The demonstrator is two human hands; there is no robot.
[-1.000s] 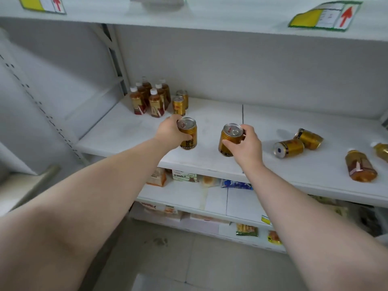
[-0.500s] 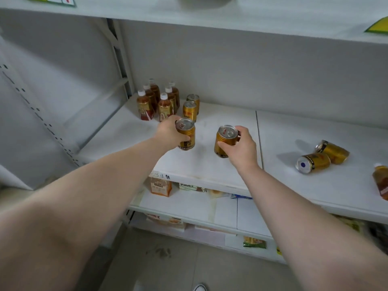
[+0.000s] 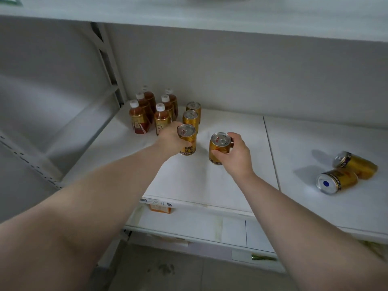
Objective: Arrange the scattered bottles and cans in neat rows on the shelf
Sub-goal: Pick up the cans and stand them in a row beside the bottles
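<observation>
My left hand [image 3: 171, 140] grips an upright gold can [image 3: 187, 141], set just in front of two gold cans standing in a line [image 3: 190, 118]. Beside it, my right hand [image 3: 237, 153] grips a second upright gold can [image 3: 219, 147] a little to the right, low over the white shelf [image 3: 210, 185]. Several brown tea bottles with white caps [image 3: 153, 112] stand in two rows at the back left. Two gold cans [image 3: 346, 173] lie on their sides on the right part of the shelf.
A shelf board [image 3: 210, 11] hangs close overhead. A metal upright [image 3: 109, 66] and a slanted side panel close the left end. Lower shelves [image 3: 189, 225] hold a small orange box [image 3: 160, 208] and packets. Grey floor lies below.
Both hands have carried their cans further back and left, toward the standing cans. The left can now lines up right in front of them. My view has moved closer and leftward.
</observation>
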